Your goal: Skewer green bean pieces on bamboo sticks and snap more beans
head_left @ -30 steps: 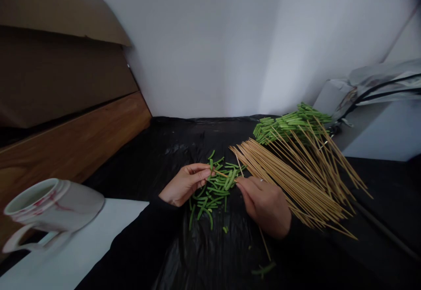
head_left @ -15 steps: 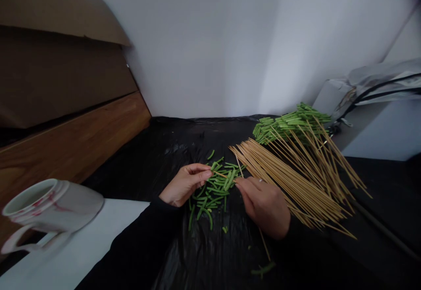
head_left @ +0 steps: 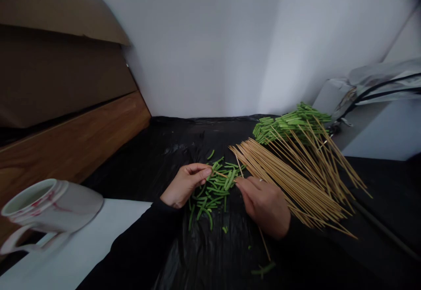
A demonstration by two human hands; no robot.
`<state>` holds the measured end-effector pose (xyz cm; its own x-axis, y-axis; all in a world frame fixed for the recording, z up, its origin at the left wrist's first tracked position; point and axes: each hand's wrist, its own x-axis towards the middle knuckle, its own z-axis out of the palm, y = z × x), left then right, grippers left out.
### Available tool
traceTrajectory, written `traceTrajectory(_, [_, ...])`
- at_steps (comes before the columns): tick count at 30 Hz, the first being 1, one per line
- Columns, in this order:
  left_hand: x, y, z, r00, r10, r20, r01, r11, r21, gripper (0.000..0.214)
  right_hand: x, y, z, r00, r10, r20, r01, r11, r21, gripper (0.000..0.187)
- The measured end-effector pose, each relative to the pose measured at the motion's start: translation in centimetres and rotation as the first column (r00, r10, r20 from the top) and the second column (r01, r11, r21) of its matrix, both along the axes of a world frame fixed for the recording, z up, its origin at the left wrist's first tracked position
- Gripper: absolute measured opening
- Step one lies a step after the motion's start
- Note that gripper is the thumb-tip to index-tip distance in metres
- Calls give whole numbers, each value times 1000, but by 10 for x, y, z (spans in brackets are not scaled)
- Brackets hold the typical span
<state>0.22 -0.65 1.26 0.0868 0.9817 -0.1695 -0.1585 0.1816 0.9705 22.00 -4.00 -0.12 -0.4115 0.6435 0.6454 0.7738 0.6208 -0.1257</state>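
Between my two hands runs a thin bamboo skewer (head_left: 220, 174). My left hand (head_left: 188, 184) is closed, thumb and index finger pinching at its left end; whether a bean piece is also in that pinch I cannot tell. My right hand (head_left: 265, 204) is closed around its other end, with a ring on one finger. Below and between the hands lies a loose heap of cut green bean pieces (head_left: 215, 193). Another skewer (head_left: 264, 244) passes under my right hand, and green bean pieces (head_left: 263, 269) are at its near end.
Many bamboo skewers (head_left: 289, 178) lie to the right, in front of a pile of skewered green beans (head_left: 292, 123). Black plastic sheeting (head_left: 164, 141) covers the surface. At left are a mug (head_left: 66, 206) on a white board (head_left: 88, 246) and a cardboard box (head_left: 62, 71).
Almost nothing differs. Both hands keep their places and their hold on the skewer; my left wrist and sleeve have shifted very slightly.
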Motion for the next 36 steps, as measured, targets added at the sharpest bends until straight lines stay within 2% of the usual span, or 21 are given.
traceTrajectory(8, [0, 0, 0, 996, -19, 88, 25, 998, -60, 27, 0, -1, -1, 1000, 22, -6, -22, 1000, 0, 25])
traceTrajectory(22, [2, -2, -2, 1000, -14, 23, 15, 999, -31, 26, -3, -5, -2, 1000, 24, -12, -24, 1000, -13, 25])
traceTrajectory(29, [3, -3, -3, 999, -23, 38, 25, 998, -55, 27, -4, -4, -7, 996, 51, -66, -60, 988, -140, 22])
traceTrajectory(36, [3, -2, -5, 998, -49, 27, 50, 997, -64, 25, -4, -4, -6, 994, 63, -93, -75, 989, -128, 26])
